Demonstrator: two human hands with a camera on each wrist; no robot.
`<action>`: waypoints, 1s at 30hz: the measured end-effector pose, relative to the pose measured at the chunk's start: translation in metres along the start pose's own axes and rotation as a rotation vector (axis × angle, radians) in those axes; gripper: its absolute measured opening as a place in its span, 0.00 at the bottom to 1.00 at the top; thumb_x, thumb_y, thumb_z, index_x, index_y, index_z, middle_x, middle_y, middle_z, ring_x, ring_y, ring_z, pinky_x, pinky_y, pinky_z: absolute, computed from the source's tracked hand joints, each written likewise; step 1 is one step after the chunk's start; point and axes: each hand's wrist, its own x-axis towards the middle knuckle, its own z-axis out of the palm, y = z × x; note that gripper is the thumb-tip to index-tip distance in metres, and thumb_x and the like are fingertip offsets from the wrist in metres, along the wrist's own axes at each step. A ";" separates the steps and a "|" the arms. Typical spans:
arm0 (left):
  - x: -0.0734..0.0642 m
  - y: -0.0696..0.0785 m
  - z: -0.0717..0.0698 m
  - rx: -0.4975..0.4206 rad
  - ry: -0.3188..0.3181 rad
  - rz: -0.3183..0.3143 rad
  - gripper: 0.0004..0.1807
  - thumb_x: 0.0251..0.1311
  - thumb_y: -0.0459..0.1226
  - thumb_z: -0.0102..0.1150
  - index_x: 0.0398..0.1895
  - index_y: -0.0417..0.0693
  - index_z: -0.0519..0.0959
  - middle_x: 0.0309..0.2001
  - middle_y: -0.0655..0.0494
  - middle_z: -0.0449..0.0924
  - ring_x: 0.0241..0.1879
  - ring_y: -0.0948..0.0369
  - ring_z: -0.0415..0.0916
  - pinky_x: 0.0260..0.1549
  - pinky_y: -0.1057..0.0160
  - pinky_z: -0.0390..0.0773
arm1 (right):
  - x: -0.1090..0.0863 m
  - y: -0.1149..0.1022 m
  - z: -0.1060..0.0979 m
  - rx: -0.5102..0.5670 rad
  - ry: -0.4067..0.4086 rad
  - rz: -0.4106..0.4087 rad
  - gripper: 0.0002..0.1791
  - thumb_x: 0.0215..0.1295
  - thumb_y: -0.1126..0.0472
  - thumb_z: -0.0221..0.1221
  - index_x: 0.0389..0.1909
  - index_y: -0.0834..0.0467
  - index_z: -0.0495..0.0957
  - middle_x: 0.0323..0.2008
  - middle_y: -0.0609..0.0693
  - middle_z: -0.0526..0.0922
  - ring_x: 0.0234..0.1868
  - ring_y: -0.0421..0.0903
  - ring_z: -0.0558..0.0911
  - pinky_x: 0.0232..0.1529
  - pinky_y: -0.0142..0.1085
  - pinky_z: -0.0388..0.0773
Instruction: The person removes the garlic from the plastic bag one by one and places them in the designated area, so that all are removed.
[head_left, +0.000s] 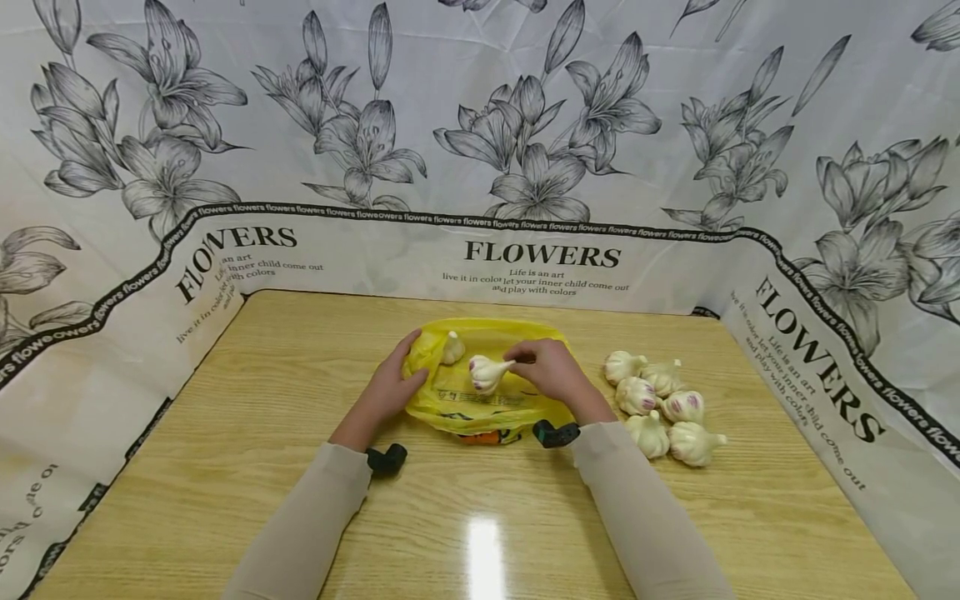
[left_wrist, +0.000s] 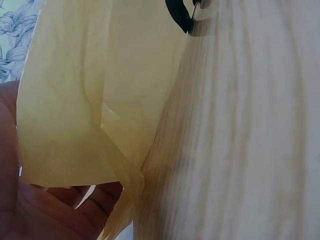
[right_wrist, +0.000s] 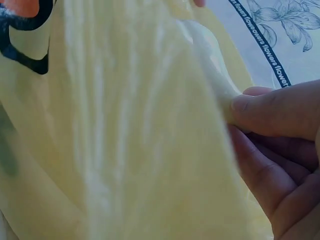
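A yellow plastic bag lies with its mouth spread wide in the head view. My left hand grips its left edge, thumb on the inner side and fingers outside. Between thumb and fingertips, my right hand pinches a garlic bulb by its stem, over the bag's opening. Another garlic bulb sits inside the bag at the left, near my left thumb. In the right wrist view, the bag's wall hides most of the held bulb.
Several garlic bulbs are grouped on the wooden table to the right of the bag, near my right forearm. Fabric printed with flowers hangs along the table's back and sides. A dark wrist device shows at each cuff.
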 end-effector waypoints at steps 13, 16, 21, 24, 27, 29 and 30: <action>0.000 0.000 0.000 0.005 -0.002 -0.004 0.38 0.69 0.44 0.51 0.77 0.67 0.46 0.76 0.50 0.52 0.75 0.49 0.52 0.71 0.45 0.56 | -0.016 0.000 -0.021 0.069 0.056 0.026 0.15 0.69 0.57 0.57 0.53 0.55 0.81 0.54 0.53 0.82 0.51 0.52 0.82 0.49 0.46 0.81; 0.001 -0.001 0.000 0.007 -0.001 -0.009 0.37 0.69 0.44 0.50 0.77 0.67 0.47 0.76 0.51 0.52 0.75 0.49 0.51 0.71 0.45 0.55 | -0.019 0.000 -0.026 0.053 0.068 0.007 0.15 0.69 0.57 0.57 0.53 0.55 0.82 0.54 0.53 0.82 0.52 0.52 0.82 0.50 0.46 0.81; 0.001 -0.001 0.000 0.006 -0.003 -0.011 0.37 0.69 0.44 0.50 0.77 0.67 0.47 0.76 0.50 0.52 0.75 0.49 0.52 0.71 0.45 0.55 | -0.025 0.000 -0.037 0.035 0.096 -0.005 0.13 0.69 0.58 0.57 0.51 0.53 0.82 0.54 0.52 0.82 0.52 0.53 0.82 0.50 0.47 0.81; 0.001 0.001 0.000 0.009 -0.003 -0.009 0.37 0.69 0.44 0.50 0.77 0.66 0.47 0.76 0.50 0.53 0.74 0.48 0.52 0.71 0.45 0.56 | -0.028 0.002 -0.044 0.017 0.122 -0.019 0.13 0.69 0.59 0.57 0.51 0.53 0.83 0.53 0.53 0.82 0.51 0.53 0.82 0.50 0.48 0.81; 0.000 0.002 0.000 0.012 -0.003 -0.016 0.37 0.69 0.44 0.50 0.77 0.67 0.47 0.76 0.50 0.52 0.74 0.49 0.52 0.71 0.45 0.56 | -0.030 0.005 -0.050 -0.008 0.137 -0.037 0.13 0.69 0.60 0.57 0.51 0.55 0.82 0.53 0.54 0.82 0.51 0.54 0.82 0.50 0.49 0.80; 0.000 0.002 0.000 0.009 -0.006 -0.022 0.37 0.69 0.44 0.50 0.77 0.67 0.46 0.76 0.50 0.52 0.75 0.49 0.52 0.71 0.45 0.55 | -0.032 0.006 -0.054 -0.015 0.144 -0.040 0.14 0.69 0.60 0.57 0.52 0.56 0.82 0.54 0.54 0.82 0.51 0.54 0.83 0.51 0.49 0.80; 0.000 0.002 0.000 0.009 -0.007 -0.023 0.37 0.69 0.44 0.50 0.77 0.67 0.46 0.76 0.50 0.52 0.75 0.49 0.52 0.71 0.45 0.55 | -0.033 0.006 -0.056 -0.017 0.147 -0.041 0.14 0.69 0.61 0.56 0.52 0.56 0.82 0.54 0.54 0.82 0.51 0.55 0.83 0.51 0.49 0.80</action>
